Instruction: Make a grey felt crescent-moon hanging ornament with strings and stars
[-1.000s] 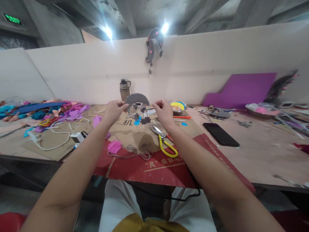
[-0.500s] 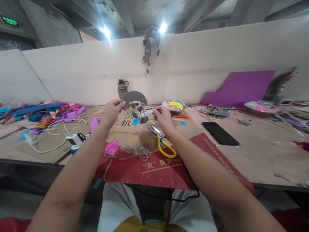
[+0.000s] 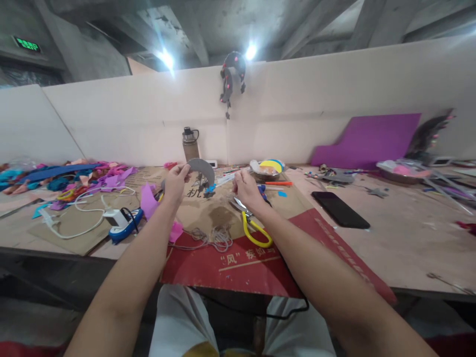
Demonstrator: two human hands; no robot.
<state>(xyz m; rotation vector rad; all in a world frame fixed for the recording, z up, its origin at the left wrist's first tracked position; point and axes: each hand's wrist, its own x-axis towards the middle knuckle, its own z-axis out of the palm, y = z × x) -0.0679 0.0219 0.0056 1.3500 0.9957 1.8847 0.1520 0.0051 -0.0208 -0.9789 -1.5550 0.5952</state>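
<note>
My left hand [image 3: 176, 183] pinches one end of a grey felt crescent [image 3: 204, 169], held up over the cardboard. Small dark pieces hang beneath the crescent, partly blurred against the printed characters. To the right of it, my right hand [image 3: 247, 189] is closed with fingertips together; whatever may be between them is too small to make out. Yellow-handled scissors [image 3: 257, 235] lie just below that hand, blades partly open. Loose grey cord [image 3: 219, 241] lies in a tangle on the cardboard sheet [image 3: 238, 275] between my forearms.
A black phone [image 3: 340, 210] lies on the right. Behind my hands stand a bottle [image 3: 191, 145] and a bowl [image 3: 266, 173] of craft pieces. On the left are a blue power strip [image 3: 125, 230] with a white cable and coloured felt scraps [image 3: 63, 176]. Grey crescents [image 3: 227, 84] hang on the wall.
The crescent has turned so its free end points down to the right, and its hanging pieces have shifted left and bunched. My right hand has stayed nearly in place. The view has tilted slightly upward.
</note>
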